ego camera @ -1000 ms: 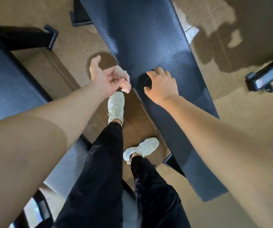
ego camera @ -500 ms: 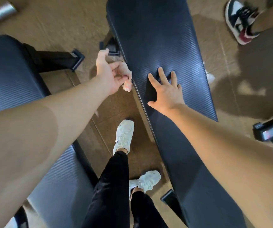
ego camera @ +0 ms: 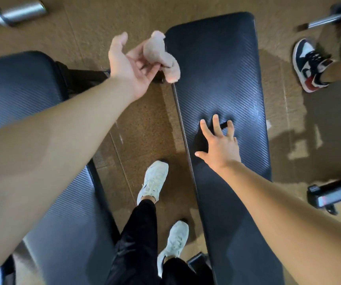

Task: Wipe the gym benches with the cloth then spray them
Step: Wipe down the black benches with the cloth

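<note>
A long dark padded gym bench (ego camera: 223, 75) runs up the middle right of the view. My right hand (ego camera: 220, 145) rests on its pad with fingers spread and straight. My left hand (ego camera: 132, 62), palm up, holds a bunched pale pink cloth (ego camera: 163, 56) in its fingers, in the air beside the bench's far left edge. A second dark bench (ego camera: 21, 95) lies at the left, partly hidden under my left forearm. No spray bottle is in view.
My legs in black trousers and white shoes (ego camera: 153, 182) stand on the brown floor between the benches. Another person's shoe (ego camera: 309, 66) is at the upper right. A metal bar (ego camera: 13, 14) lies at the top left, and a black bench foot (ego camera: 330, 196) sticks out at the right.
The view has shifted along the bench toward its far end. My left hand has lifted the cloth higher beside the bench edge. My right hand stays flat on the pad.
</note>
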